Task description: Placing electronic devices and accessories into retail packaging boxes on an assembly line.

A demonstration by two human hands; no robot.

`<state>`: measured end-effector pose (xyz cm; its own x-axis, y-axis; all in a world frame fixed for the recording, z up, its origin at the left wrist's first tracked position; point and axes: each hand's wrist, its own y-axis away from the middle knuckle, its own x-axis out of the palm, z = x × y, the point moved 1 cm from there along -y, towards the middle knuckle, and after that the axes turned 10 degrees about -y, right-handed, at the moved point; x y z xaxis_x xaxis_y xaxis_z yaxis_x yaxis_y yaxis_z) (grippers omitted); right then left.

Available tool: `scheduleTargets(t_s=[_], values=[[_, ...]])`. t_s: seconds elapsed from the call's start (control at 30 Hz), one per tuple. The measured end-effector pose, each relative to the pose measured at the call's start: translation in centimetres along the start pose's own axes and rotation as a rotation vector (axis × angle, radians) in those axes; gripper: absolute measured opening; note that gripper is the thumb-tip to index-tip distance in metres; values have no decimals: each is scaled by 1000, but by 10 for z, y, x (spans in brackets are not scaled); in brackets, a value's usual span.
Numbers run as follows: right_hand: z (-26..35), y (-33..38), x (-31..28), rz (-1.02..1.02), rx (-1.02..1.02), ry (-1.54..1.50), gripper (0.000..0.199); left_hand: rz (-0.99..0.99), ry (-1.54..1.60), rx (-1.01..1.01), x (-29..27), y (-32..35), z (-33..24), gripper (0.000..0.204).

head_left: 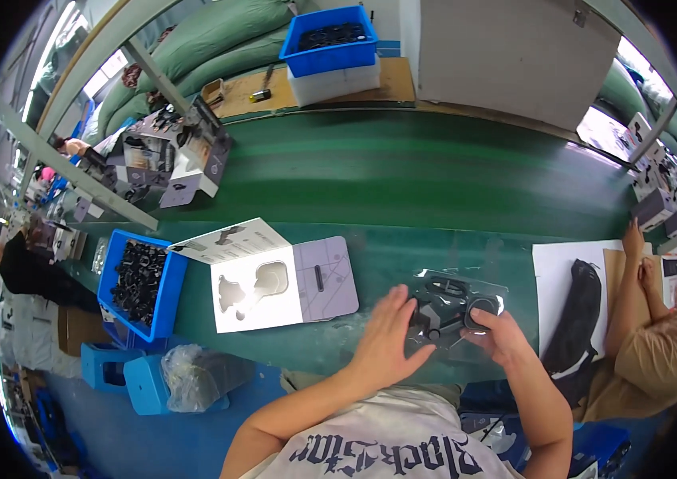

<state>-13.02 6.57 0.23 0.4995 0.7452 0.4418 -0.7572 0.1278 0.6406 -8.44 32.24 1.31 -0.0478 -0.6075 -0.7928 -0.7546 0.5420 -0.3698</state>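
A clear plastic blister tray (499,292) lies on the green bench in front of me, with black parts set in it. Along its left side rests my left hand (386,339), fingers stretched out and thumb apart, touching the tray's edge and the black part (432,314) there. My right hand (502,337) is closed at the right side, its thumb and fingers on a round black part (482,311). To the left lies an opened box, its white insert (257,302) showing shaped cut-outs and its grey panel (327,279) folded out flat.
A blue bin (164,302) of small black parts stands at the left. Beyond the bench runs a green conveyor belt (402,164); another blue bin (329,54) sits past it. At right, a black pouch (576,307) lies near a co-worker's arms (629,291). Blue stools (147,385) stand below.
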Motion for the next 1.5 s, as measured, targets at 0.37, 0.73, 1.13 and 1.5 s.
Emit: scheduleTargets(t_s=[0.37,0.73,1.13,1.5], values=[[-39,-46,94,44,-59,-136,30,-214,-526,-454,-59,31,88,59],[-99,-74,169,447,66,140,21,-284,-104,-465,-54,56,77,44],[-86,-88,168,730,292,-164,50,-218,-281,-448,-157,84,120,87],[-54,-62,107,266,-500,619,42,-50,437,-833,-91,83,158,63]])
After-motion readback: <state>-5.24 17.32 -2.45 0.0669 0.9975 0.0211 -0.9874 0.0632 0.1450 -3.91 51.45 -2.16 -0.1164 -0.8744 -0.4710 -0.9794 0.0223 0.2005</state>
